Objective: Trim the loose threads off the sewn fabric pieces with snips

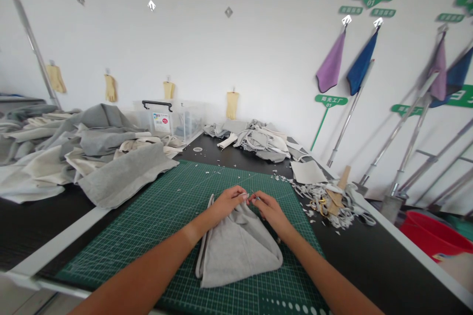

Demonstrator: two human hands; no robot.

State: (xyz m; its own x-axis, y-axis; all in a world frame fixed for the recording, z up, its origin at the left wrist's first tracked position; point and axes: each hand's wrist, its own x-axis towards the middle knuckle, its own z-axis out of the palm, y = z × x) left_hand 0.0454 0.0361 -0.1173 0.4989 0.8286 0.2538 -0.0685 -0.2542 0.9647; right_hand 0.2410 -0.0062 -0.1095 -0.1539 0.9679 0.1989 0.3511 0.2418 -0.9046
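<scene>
"Two hands are meeting over a green cutting mat [111, 256], are they? What are they doing?"

"Yes. The left hand [227, 203] and the right hand [271, 211] are reaching in from the bottom of the view. Their fingertips [240, 195] are curling and pinching close together at the peak of a folded grey fleece piece [236, 251]. Something tiny may be sitting between them, but I cannot tell whether they are grasping it or the cloth."

"Where is the fleece lying?"

"It is lying flat on the mat in a rough triangle, just below the hands."

"What is surrounding the mat?"

"A heap of grey and cream fabric [103, 157] is spreading over the black table [369, 251] on the left, with a clear plastic storage box [185, 120] standing behind it. On the right, a pile of fabric scraps [325, 202] is lying just beside the mat, and a red basin [432, 234] is sitting beyond the table's edge."
</scene>
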